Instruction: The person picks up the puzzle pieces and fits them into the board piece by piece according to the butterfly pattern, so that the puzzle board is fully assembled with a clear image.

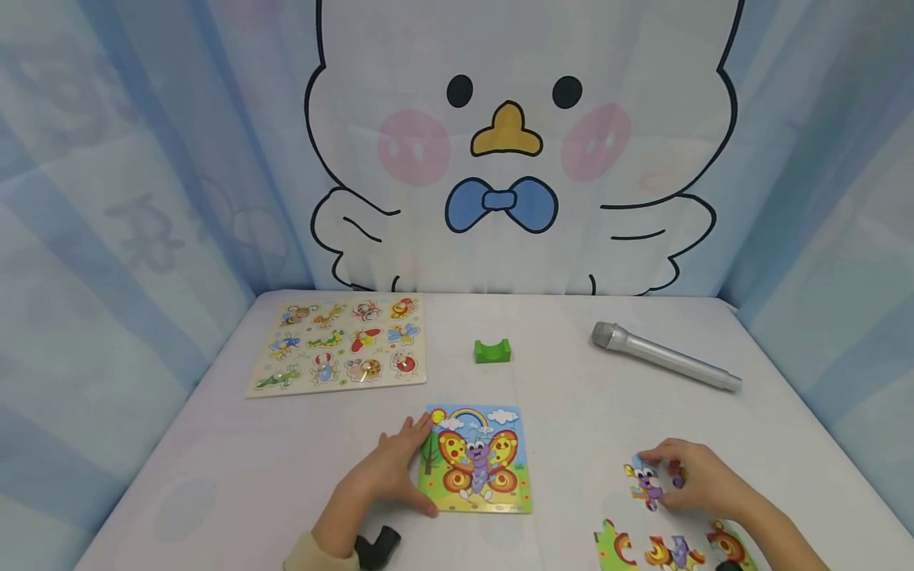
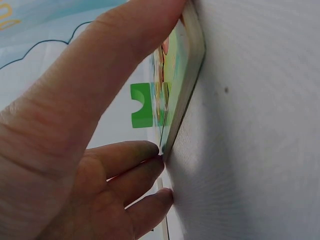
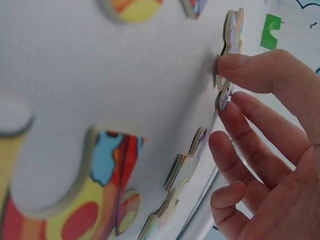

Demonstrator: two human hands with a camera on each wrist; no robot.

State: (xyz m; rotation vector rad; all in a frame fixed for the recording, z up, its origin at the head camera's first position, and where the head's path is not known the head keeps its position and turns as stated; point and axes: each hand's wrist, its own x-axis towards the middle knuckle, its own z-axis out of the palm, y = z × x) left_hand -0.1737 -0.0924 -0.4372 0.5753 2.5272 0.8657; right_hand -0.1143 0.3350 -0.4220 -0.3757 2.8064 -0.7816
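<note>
A square puzzle board (image 1: 477, 460) with a butterfly picture lies flat in the middle of the table. My left hand (image 1: 389, 472) rests against its left side, thumb near the bottom corner and fingers extended toward the top corner. On the right, my right hand (image 1: 696, 480) pinches a puzzle piece (image 1: 646, 480) showing the butterfly's face between thumb and fingertips, close to the tabletop. In the right wrist view the thumb covers part of that piece (image 3: 232, 35). Nearer the front lie more loose pieces, among them a green-edged one (image 1: 611, 547) and a purple-and-orange one (image 1: 677, 553).
An insect peg puzzle (image 1: 343, 345) lies at the back left. A small green notched block (image 1: 493, 351) stands behind the butterfly board. At the back right is a silver microphone (image 1: 664, 357). A black object (image 1: 378, 547) sits beside my left wrist. Curtains (image 1: 143, 238) enclose the table.
</note>
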